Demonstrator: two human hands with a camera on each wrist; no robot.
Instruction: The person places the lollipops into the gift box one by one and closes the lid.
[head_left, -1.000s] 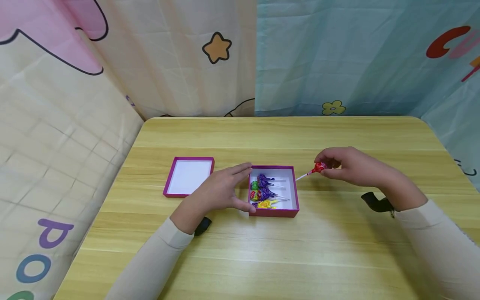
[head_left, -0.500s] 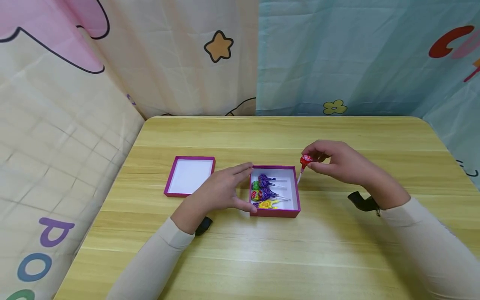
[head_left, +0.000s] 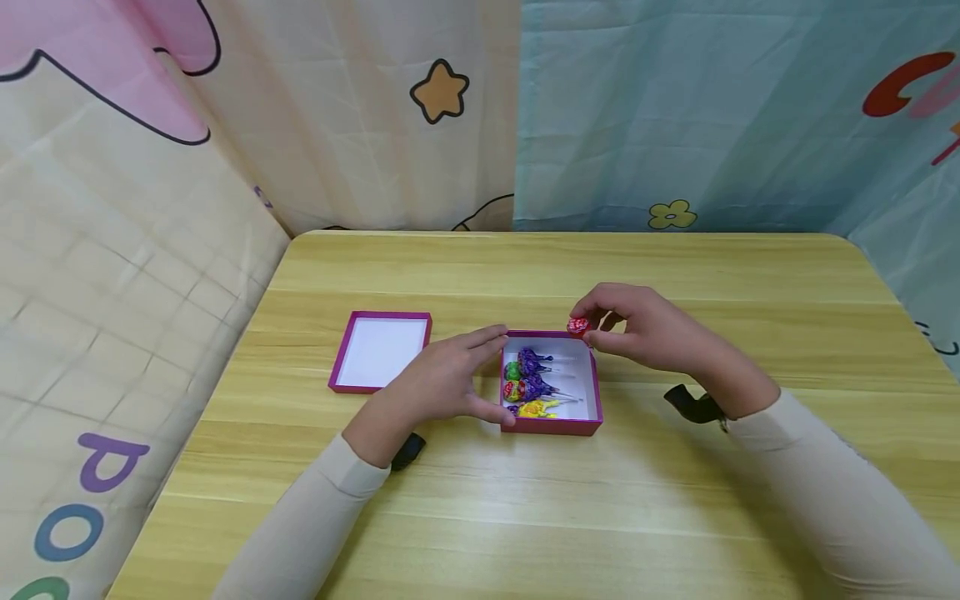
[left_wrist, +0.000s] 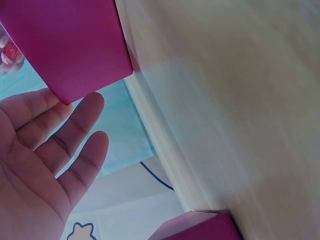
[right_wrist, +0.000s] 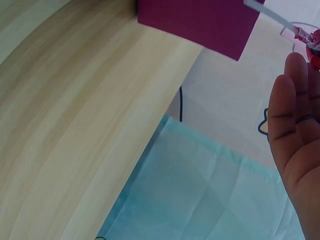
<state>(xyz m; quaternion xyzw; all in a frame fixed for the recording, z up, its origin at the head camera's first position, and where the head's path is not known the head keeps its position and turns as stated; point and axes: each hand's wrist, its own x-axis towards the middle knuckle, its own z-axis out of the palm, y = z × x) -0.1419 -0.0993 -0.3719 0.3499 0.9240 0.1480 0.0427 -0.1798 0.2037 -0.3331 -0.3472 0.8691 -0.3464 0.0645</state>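
Observation:
My right hand (head_left: 637,329) pinches a red-wrapped lollipop (head_left: 578,325) by its head over the back right corner of a magenta box (head_left: 551,427). In the right wrist view the white stick (right_wrist: 272,16) points toward the box side. My left hand (head_left: 450,379) spans the box's left side, thumb at the front corner and fingertips at the back one; its fingers look fairly straight in the left wrist view. Inside the white interior lie purple lollipops (head_left: 534,387), a green one (head_left: 512,372) and a yellow one (head_left: 536,408), sticks mostly pointing right.
A matching magenta lid (head_left: 352,388), white inside, lies left of the box, partly behind my left hand. The wooden table (head_left: 570,517) meets printed curtains (head_left: 637,117) at its back edge. Dark straps show at both wrists.
My right hand has moved left with the red lollipop, from right of the box to over its back right corner. My left hand stays at the box.

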